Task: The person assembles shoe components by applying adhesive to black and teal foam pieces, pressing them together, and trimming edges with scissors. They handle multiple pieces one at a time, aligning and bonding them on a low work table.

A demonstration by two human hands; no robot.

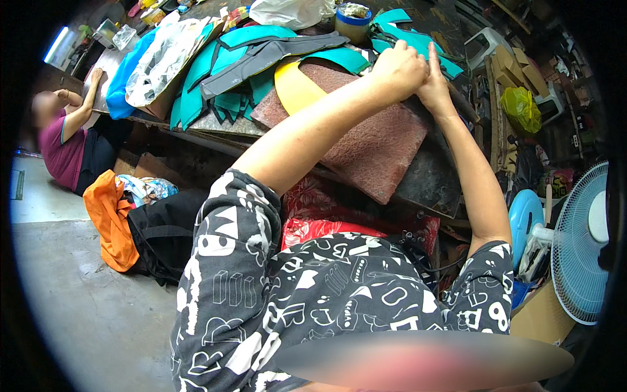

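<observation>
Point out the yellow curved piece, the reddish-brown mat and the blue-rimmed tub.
yellow curved piece (292, 86), head view, middle of its broad face
reddish-brown mat (372, 147), head view, bare centre
blue-rimmed tub (353, 25), head view, side wall

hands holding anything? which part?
Cannot tell for sure. Left hand is fisted and right hand flat, pressed together over teal pieces; any grip is hidden.

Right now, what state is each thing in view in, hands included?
Left hand: closed in a fist, over the teal pieces.
Right hand: fingers straight, pressed against the left hand.
Teal pieces: piled loosely on the workbench.
Reddish-brown mat: lying flat, overhanging the bench edge.
Blue fan: upright; running or not, cannot tell.
</observation>
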